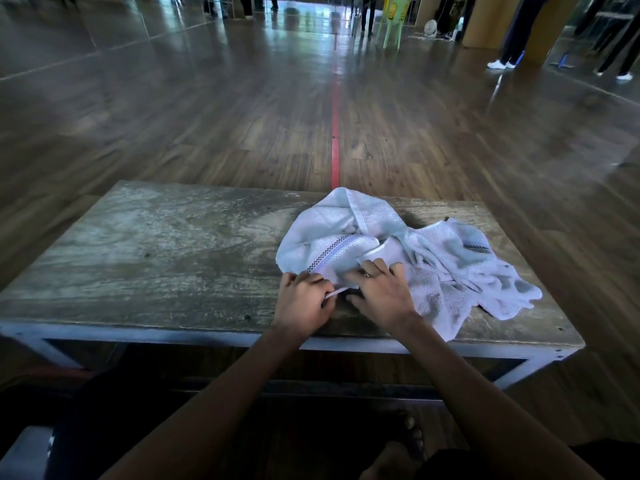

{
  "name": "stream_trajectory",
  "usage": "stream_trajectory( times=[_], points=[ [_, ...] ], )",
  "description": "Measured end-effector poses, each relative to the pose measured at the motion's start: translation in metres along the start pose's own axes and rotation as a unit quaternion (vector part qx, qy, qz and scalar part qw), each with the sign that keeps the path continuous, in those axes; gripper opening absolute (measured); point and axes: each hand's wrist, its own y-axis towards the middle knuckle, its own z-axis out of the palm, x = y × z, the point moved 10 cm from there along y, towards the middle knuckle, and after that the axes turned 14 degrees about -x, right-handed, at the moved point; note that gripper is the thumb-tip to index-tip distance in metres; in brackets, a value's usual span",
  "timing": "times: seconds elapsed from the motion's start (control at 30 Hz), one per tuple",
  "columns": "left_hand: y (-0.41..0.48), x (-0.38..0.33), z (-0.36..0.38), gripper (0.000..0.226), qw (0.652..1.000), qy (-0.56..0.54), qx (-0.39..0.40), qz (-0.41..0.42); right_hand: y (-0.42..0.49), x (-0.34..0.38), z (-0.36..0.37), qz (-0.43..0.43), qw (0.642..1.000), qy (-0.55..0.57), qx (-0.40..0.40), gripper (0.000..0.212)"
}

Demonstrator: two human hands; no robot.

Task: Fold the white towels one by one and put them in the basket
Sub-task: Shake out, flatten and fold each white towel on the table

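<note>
White towels [398, 251]: loose crumpled heap on the right half of the counter [156, 254]. One corner hangs over the near edge. Several layers are tangled, and I cannot tell how many towels there are.

Markings: a woven band [337, 249] with a dark checker stitch runs across the front towel. A short dark stitched strip [477, 247] sits on the right-hand part of the heap, too small to read.

Left hand [303, 303]: at the heap's near-left corner, fingers curled tight round a thin white hem that shows between thumb and knuckles.

Right hand [381, 296]: just beside the left, lying on top of the cloth. Its fingers [372, 270] are spread and bent down into the towel, with the thumb tucked toward the same hem. It looks like a grasp on the fold.

Counter: worn, stained board top on a pale metal frame.

Beyond: dark wood floor [207, 116] with a red line [335, 133] running away from the counter. Far back are a green plastic chair [393, 19], a small fan [431, 27], and legs of standing people, blurred.
</note>
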Motion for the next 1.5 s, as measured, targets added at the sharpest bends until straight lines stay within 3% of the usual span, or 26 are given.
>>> stream_trajectory(
  times=[0.1, 0.27, 0.4, 0.53, 0.73, 1.03, 1.27, 1.5],
  points=[
    [-0.001, -0.001, -0.019, 0.023, 0.999, -0.005, -0.044, 0.029, 0.002, 0.002, -0.006, 0.008, 0.998, 0.040, -0.044, 0.016],
    [0.007, 0.014, -0.057, 0.016, 0.996, -0.008, -0.077, 0.052, 0.014, 0.017, -0.037, -0.025, 0.993, 0.056, -0.103, 0.016],
    [0.034, 0.022, -0.106, 0.026, 0.994, -0.005, -0.089, 0.065, 0.045, 0.030, -0.084, -0.030, 0.988, 0.064, -0.139, 0.028],
    [0.086, 0.036, -0.172, 0.031, 0.992, 0.028, -0.108, 0.062, 0.093, 0.033, -0.151, -0.052, 0.976, 0.069, -0.198, 0.021],
    [0.167, 0.045, -0.280, 0.023, 0.989, 0.089, -0.113, 0.030, 0.165, 0.017, -0.270, -0.066, 0.981, 0.075, -0.168, 0.009],
    [0.237, 0.037, -0.414, 0.020, 0.974, 0.154, -0.167, 0.028, 0.199, -0.020, -0.430, -0.077, 0.978, 0.065, -0.183, 0.012],
    [0.251, 0.064, -0.471, 0.015, 0.970, 0.188, -0.155, 0.016, 0.204, -0.050, -0.498, -0.048, 0.976, 0.037, -0.210, 0.008],
    [0.261, 0.082, -0.528, 0.012, 0.972, 0.110, -0.206, -0.004, 0.201, -0.057, -0.527, -0.003, 0.974, 0.093, -0.205, 0.007]
  ],
)
